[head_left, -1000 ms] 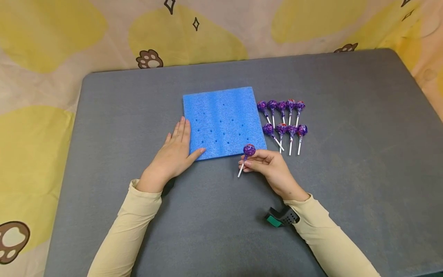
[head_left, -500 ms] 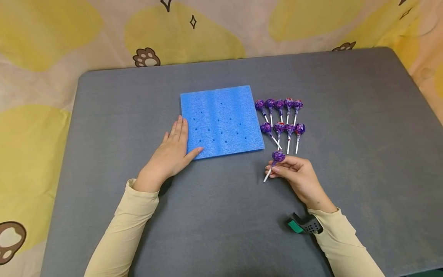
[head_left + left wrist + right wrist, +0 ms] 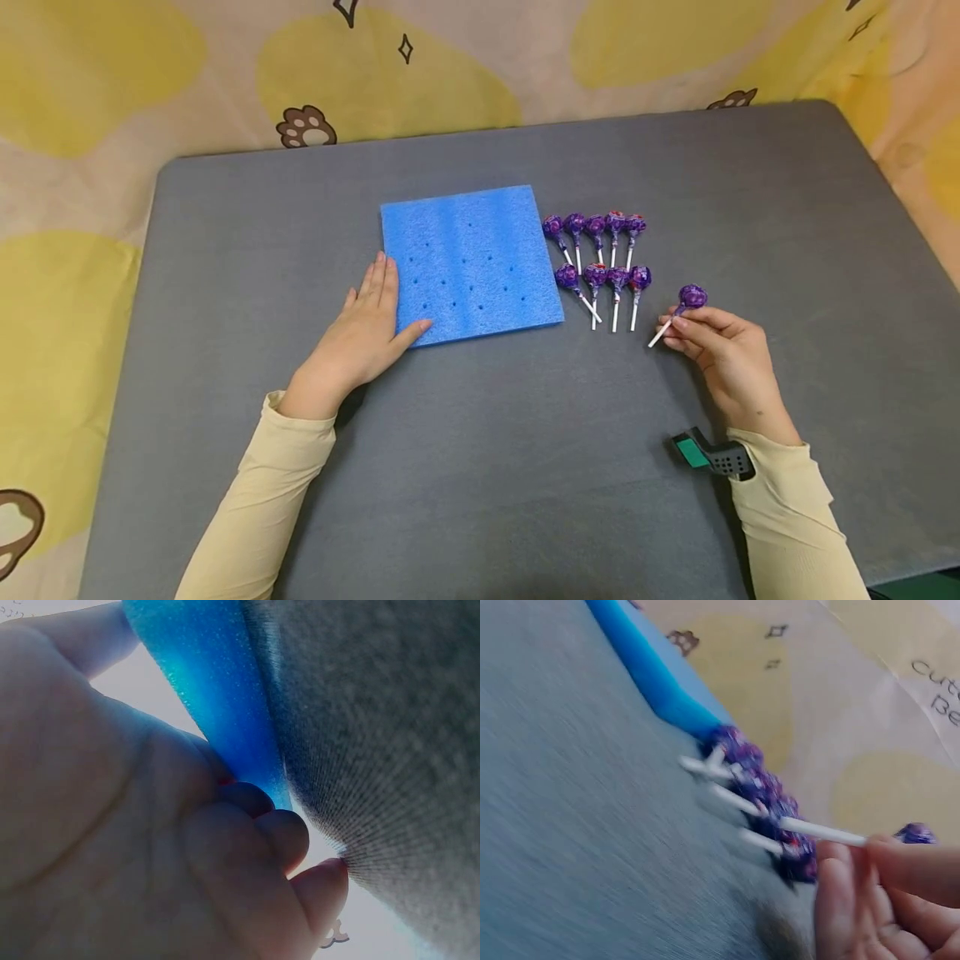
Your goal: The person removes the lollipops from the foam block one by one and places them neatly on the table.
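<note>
A blue foam board (image 3: 465, 258) dotted with small holes lies flat on the grey table. Along its left edge rests my left hand (image 3: 352, 333), fingers straight against the side and thumb over the near corner; the left wrist view shows the fingers beside the foam's side (image 3: 217, 690). My right hand (image 3: 727, 358) pinches the stick of a purple-wrapped lollipop (image 3: 692, 297) between thumb and fingers, head up and stick slanting down to the left. In the right wrist view its white stick (image 3: 825, 831) juts past the fingertips.
Right of the board lie two rows of purple lollipops, a back row (image 3: 596, 225) and a front row (image 3: 618, 279), sticks toward me. A patterned yellow and cream cloth (image 3: 420, 75) hangs behind the table (image 3: 480, 467). A dark band (image 3: 712, 454) sits at the right wrist.
My right hand has carried the lollipop rightward, from the board's near edge past the two rows. The left hand has stayed against the board. The head view has shifted slightly.
</note>
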`<action>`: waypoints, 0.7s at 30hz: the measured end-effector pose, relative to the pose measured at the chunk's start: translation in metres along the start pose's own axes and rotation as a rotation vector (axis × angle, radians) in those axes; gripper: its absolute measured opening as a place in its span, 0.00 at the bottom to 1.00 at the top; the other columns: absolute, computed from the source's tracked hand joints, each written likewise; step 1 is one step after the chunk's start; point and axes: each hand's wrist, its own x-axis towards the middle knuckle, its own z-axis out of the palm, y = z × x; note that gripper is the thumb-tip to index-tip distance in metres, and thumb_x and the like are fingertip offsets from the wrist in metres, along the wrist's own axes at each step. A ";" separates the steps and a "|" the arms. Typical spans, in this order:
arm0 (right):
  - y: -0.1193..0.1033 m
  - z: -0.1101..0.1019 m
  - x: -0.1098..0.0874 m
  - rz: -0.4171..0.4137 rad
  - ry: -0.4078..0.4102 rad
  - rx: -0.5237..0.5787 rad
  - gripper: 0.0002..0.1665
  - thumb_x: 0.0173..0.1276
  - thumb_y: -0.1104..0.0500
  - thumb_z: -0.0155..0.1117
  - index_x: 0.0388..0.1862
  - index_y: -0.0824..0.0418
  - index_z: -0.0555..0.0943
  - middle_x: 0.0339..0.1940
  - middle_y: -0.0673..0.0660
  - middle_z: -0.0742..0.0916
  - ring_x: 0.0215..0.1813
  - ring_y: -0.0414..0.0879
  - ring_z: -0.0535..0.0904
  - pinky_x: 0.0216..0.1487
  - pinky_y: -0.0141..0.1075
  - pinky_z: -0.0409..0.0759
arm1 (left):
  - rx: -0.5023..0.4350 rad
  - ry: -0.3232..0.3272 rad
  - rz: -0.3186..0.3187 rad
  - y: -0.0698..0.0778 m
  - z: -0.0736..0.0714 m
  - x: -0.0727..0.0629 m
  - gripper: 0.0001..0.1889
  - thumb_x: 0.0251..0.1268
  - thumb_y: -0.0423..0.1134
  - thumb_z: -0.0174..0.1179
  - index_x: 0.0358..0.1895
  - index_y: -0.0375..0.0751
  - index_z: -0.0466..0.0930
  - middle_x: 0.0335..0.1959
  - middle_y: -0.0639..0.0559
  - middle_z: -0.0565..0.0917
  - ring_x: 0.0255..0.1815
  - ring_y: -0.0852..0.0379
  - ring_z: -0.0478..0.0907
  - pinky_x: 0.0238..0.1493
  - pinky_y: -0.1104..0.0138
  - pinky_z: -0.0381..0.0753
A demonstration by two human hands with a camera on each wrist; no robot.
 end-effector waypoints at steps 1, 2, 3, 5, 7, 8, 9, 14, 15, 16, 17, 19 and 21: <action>-0.002 -0.002 0.004 0.034 0.008 -0.016 0.09 0.64 0.79 0.55 0.34 0.74 0.83 0.36 0.63 0.87 0.37 0.49 0.86 0.38 0.35 0.82 | 0.001 0.000 -0.001 0.000 0.000 0.000 0.46 0.72 0.59 0.42 0.72 0.29 0.27 0.74 0.38 0.27 0.75 0.44 0.28 0.69 0.44 0.39; -0.005 -0.004 0.009 0.068 0.006 -0.026 0.10 0.64 0.78 0.55 0.34 0.74 0.83 0.36 0.63 0.87 0.36 0.48 0.86 0.38 0.35 0.82 | 0.001 0.000 -0.001 0.000 0.000 0.000 0.46 0.72 0.59 0.42 0.72 0.29 0.27 0.74 0.38 0.27 0.75 0.45 0.28 0.69 0.45 0.39; -0.007 -0.006 0.013 0.103 0.001 -0.039 0.10 0.64 0.78 0.55 0.34 0.73 0.83 0.35 0.62 0.87 0.35 0.48 0.86 0.38 0.35 0.82 | 0.002 0.000 -0.001 0.000 0.000 0.000 0.46 0.72 0.59 0.42 0.72 0.29 0.27 0.74 0.38 0.27 0.75 0.44 0.28 0.69 0.45 0.40; -0.011 -0.009 0.021 0.168 -0.013 -0.087 0.11 0.64 0.77 0.55 0.34 0.72 0.84 0.34 0.61 0.88 0.34 0.47 0.86 0.37 0.34 0.82 | 0.005 0.002 0.000 0.000 0.000 0.000 0.46 0.72 0.59 0.42 0.72 0.29 0.27 0.74 0.38 0.28 0.75 0.44 0.28 0.69 0.45 0.40; -0.014 -0.011 0.029 0.228 -0.021 -0.135 0.12 0.65 0.76 0.55 0.33 0.69 0.86 0.32 0.59 0.88 0.33 0.45 0.86 0.36 0.33 0.82 | 0.005 0.004 0.002 0.000 0.000 0.000 0.46 0.72 0.59 0.42 0.72 0.29 0.27 0.74 0.37 0.28 0.75 0.44 0.29 0.69 0.44 0.40; -0.016 -0.011 0.032 0.251 -0.020 -0.158 0.12 0.65 0.76 0.55 0.32 0.68 0.86 0.32 0.59 0.88 0.33 0.45 0.86 0.36 0.32 0.81 | 0.006 0.006 0.002 0.000 0.000 -0.001 0.46 0.72 0.59 0.42 0.72 0.29 0.27 0.74 0.37 0.29 0.75 0.44 0.29 0.69 0.45 0.40; -0.017 -0.012 0.035 0.271 -0.019 -0.189 0.13 0.65 0.75 0.56 0.32 0.66 0.87 0.31 0.58 0.88 0.32 0.44 0.86 0.35 0.32 0.81 | 0.007 0.008 0.003 0.000 0.000 -0.001 0.46 0.72 0.59 0.42 0.72 0.29 0.28 0.74 0.37 0.29 0.75 0.44 0.29 0.69 0.44 0.40; -0.021 -0.009 0.042 0.335 0.004 -0.327 0.13 0.64 0.73 0.60 0.28 0.61 0.87 0.28 0.54 0.88 0.31 0.42 0.86 0.33 0.29 0.81 | 0.005 0.006 -0.001 0.001 -0.001 -0.001 0.46 0.72 0.59 0.42 0.72 0.29 0.28 0.74 0.38 0.29 0.75 0.44 0.29 0.69 0.45 0.40; -0.021 -0.008 0.043 0.343 0.008 -0.352 0.12 0.63 0.72 0.61 0.27 0.60 0.87 0.28 0.54 0.88 0.30 0.41 0.85 0.33 0.29 0.81 | 0.002 0.003 -0.003 0.001 -0.001 -0.001 0.46 0.72 0.59 0.42 0.72 0.29 0.28 0.74 0.38 0.29 0.75 0.44 0.29 0.69 0.45 0.40; -0.021 -0.007 0.044 0.350 0.011 -0.373 0.12 0.63 0.72 0.61 0.27 0.60 0.87 0.27 0.53 0.88 0.30 0.41 0.85 0.33 0.29 0.81 | 0.003 0.002 -0.004 0.001 -0.001 -0.001 0.46 0.72 0.59 0.42 0.72 0.29 0.28 0.74 0.38 0.29 0.75 0.44 0.29 0.69 0.45 0.40; -0.022 -0.007 0.045 0.358 0.013 -0.390 0.12 0.63 0.71 0.62 0.27 0.59 0.87 0.27 0.53 0.88 0.30 0.41 0.85 0.32 0.28 0.81 | 0.002 0.002 -0.004 0.000 -0.001 -0.001 0.46 0.72 0.59 0.42 0.72 0.29 0.27 0.74 0.38 0.29 0.75 0.44 0.29 0.69 0.45 0.40; -0.022 -0.007 0.046 0.372 0.010 -0.414 0.12 0.63 0.71 0.62 0.26 0.59 0.87 0.26 0.53 0.88 0.29 0.40 0.85 0.32 0.28 0.81 | -0.001 0.001 -0.002 0.001 -0.001 -0.001 0.46 0.72 0.59 0.42 0.72 0.29 0.27 0.74 0.38 0.29 0.75 0.44 0.28 0.69 0.45 0.40; -0.022 -0.008 0.047 0.387 -0.002 -0.433 0.12 0.64 0.70 0.61 0.26 0.58 0.87 0.26 0.53 0.88 0.30 0.40 0.85 0.32 0.28 0.81 | 0.000 0.002 -0.002 0.000 -0.001 -0.001 0.46 0.72 0.59 0.42 0.72 0.30 0.27 0.74 0.38 0.28 0.75 0.44 0.28 0.69 0.45 0.40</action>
